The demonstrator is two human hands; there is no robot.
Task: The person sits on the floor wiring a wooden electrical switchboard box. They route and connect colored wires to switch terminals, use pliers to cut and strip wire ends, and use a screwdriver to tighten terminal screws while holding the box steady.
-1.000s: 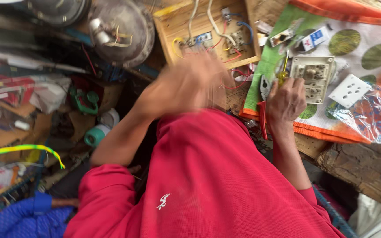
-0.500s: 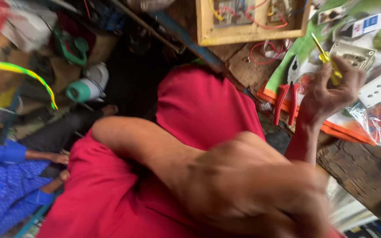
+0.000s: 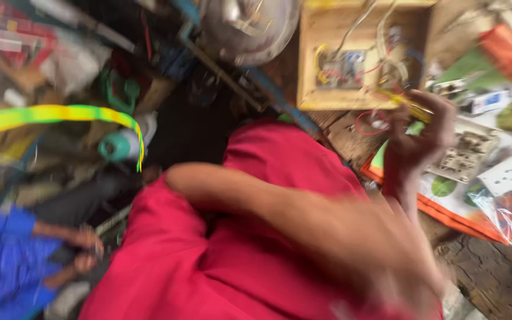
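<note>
The right hand (image 3: 417,137) is curled shut around a thin yellow-handled tool (image 3: 407,102), held above the near edge of the worktop (image 3: 487,278), just in front of a shallow square wooden box (image 3: 362,56) that holds a tangle of coloured wires and small parts. The left hand (image 3: 398,278) is a blur low over red cloth (image 3: 268,178); I cannot tell its grip. Beside the right hand, a pale ribbed switch plate (image 3: 466,155) lies on a glossy printed sheet (image 3: 505,118).
</note>
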